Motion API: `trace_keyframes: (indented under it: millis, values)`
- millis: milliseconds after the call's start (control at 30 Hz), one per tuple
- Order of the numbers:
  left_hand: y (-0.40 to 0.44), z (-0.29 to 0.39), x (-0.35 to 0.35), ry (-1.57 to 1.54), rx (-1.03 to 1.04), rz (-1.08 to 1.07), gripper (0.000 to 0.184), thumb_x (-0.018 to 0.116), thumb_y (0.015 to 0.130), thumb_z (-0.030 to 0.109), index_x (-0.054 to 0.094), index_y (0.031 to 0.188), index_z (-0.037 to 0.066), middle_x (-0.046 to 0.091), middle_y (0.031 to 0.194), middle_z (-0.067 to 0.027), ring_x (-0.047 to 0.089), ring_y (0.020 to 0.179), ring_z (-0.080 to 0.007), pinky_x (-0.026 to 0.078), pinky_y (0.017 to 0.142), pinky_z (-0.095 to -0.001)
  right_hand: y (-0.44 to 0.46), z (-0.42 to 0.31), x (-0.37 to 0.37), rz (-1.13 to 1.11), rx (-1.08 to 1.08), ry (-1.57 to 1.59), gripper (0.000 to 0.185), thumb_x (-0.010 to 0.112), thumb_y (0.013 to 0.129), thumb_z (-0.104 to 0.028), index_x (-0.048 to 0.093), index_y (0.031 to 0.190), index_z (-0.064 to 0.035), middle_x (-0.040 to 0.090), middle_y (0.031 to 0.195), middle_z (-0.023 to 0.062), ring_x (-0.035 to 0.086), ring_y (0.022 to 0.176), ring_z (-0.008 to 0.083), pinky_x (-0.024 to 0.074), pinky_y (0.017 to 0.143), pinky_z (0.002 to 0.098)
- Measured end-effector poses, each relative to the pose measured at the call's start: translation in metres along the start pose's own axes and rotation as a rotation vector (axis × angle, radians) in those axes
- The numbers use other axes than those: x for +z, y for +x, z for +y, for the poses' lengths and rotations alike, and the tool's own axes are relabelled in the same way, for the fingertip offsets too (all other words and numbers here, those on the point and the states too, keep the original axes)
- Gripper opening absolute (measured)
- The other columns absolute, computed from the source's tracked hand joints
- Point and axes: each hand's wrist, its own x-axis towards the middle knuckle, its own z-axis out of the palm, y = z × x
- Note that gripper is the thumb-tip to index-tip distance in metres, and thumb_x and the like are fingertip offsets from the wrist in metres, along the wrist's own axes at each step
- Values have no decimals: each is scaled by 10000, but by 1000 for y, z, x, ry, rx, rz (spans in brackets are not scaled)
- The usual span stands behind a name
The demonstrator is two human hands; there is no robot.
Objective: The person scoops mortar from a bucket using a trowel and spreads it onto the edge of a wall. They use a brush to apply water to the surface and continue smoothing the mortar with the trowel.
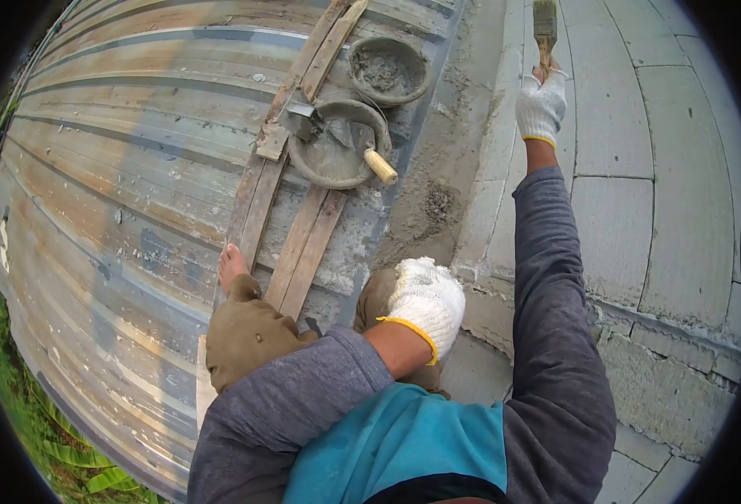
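My right hand (542, 105), in a white knit glove with a yellow cuff, is stretched far forward and closed around the handle of a paintbrush (544, 23). The brush points away from me, its bristles at the top edge of the view over the grey block wall (612, 218). My left hand (428, 302), gloved the same way, rests on my bent knee; its fingers are mostly hidden by the back of the glove. Ahead of it stands a round tub (303, 168) of wet mortar, with a wooden-handled tool (381, 166) lying in it.
Behind that tub is a second mortar tub (425, 80). A metal scoop-like tool (302, 120) sits at the near tub's left rim. Wooden planks (302, 248) lie across the corrugated metal roof (135, 168). A mortar-covered strip (438, 193) runs along the wall.
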Motion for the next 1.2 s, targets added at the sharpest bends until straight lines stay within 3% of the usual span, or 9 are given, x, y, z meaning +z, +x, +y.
trace_keyframes:
  millis: [267,467,600,767,867,933,967,1100,1200]
  values:
    - [6,-6,11,-18,-61,11,233,604,850,185,709,1043,105,689,1074,-99,634,1041,-266,482,825,-411,31,72,16,-196,373,-372,380,508,922,-308,544,1205,-58,672,1047,256,645,986,433,498,837,495]
    - [4,-4,7,-1,-36,-20,240,603,855,193,706,1053,104,687,1086,-104,633,1050,-264,482,831,-410,-10,67,-1,311,108,-49,380,521,930,-245,534,1253,-44,675,977,232,651,928,424,499,799,485]
    - [1,-1,12,25,-13,28,241,601,856,192,705,1053,100,688,1083,-109,638,1031,-269,480,834,-415,-30,100,-5,-621,241,-628,418,531,929,-267,524,1273,-31,669,960,216,652,893,413,503,791,462]
    - [-2,-1,15,17,-16,46,245,604,849,193,705,1051,96,689,1071,-113,643,1007,-272,480,827,-423,-37,71,-32,-63,405,-240,413,524,934,-274,525,1269,-30,660,947,230,641,909,424,498,804,465]
    - [-4,-1,11,3,-1,50,244,604,845,191,706,1044,95,689,1071,-115,642,1009,-279,479,829,-428,-37,71,-35,379,30,13,386,527,929,-253,530,1243,-28,654,960,246,638,921,422,497,813,468]
    - [-1,-2,16,5,-10,81,237,601,844,186,709,1035,96,688,1071,-114,642,1010,-288,479,831,-433,-52,97,-29,100,156,-223,345,525,928,-217,524,1219,-30,652,968,246,639,928,414,494,815,469]
    - [-2,-1,17,1,-8,80,237,601,844,186,709,1035,96,688,1071,-114,642,1010,-288,479,831,-433,-52,106,-30,-468,422,-534,355,536,911,-202,512,1213,-17,659,969,256,649,926,418,501,806,475]
    - [-6,6,12,2,-4,60,252,607,843,182,709,1051,84,686,1092,-124,637,1037,-294,479,850,-439,-90,75,-36,-107,521,-275,397,557,891,-265,510,1171,12,663,978,298,656,926,451,512,792,500]
    - [-6,16,29,-9,40,-49,272,615,842,185,707,1073,75,683,1119,-133,630,1070,-296,477,868,-440,-100,88,-20,-319,463,-388,397,544,907,-299,531,1141,22,665,976,293,647,927,465,504,790,512]
